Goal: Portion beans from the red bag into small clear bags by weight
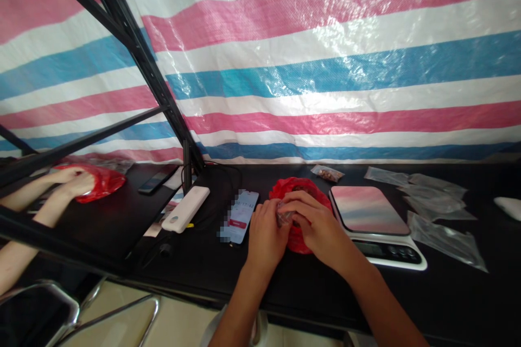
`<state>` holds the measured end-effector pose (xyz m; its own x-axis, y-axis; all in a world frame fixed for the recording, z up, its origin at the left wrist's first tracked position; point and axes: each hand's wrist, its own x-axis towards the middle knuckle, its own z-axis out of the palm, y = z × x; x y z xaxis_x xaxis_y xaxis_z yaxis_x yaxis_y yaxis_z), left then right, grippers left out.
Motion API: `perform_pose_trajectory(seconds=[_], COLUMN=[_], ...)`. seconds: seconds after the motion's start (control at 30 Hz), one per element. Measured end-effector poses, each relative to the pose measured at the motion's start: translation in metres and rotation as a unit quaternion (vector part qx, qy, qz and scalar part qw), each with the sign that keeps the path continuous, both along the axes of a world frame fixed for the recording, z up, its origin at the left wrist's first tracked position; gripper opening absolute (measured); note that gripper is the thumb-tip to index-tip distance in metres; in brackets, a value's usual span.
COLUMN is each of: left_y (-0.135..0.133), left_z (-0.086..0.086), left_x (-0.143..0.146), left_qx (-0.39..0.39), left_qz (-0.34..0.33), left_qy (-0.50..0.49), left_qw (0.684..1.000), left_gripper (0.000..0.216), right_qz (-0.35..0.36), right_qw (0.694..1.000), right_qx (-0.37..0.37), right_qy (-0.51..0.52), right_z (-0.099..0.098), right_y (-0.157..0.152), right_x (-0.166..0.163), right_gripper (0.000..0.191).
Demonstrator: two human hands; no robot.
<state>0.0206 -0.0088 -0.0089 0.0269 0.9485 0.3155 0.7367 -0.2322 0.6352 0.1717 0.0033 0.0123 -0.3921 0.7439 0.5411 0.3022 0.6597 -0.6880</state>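
My left hand and my right hand meet over a red plastic bag on the black table. Together they pinch a small clear packet with brownish contents; all fingers are curled closed on it. The red bag lies open beneath and behind my hands. A white kitchen scale with a shiny platform stands just right of my right hand. A phone lies flat just left of my left hand.
A white power bank and a black cable lie left of the phone. Several clear plastic bags lie at right; one small filled packet sits behind the scale. Another person's hands work a second red bag at far left. A striped tarp hangs behind.
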Motion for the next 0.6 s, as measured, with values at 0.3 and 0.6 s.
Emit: perform_pose_trajectory(seconds=[0.3,0.6], left_y=[0.002,0.005], left_z=[-0.004,-0.002], left_x=[0.0,-0.003], left_qx=[0.016,0.034], left_qz=[-0.004,0.112], left_qy=[-0.053,-0.144], left_qw=[0.998,0.983], left_gripper=[0.015,0.023], right_qz=[-0.042,-0.195], right_qw=[0.998,0.979], right_qx=[-0.054,0.018], right_qy=[-0.002,-0.061], right_z=[0.003,-0.006], right_y=[-0.003,0.03], right_x=[-0.003,0.016], right_gripper=[0.033,0.034])
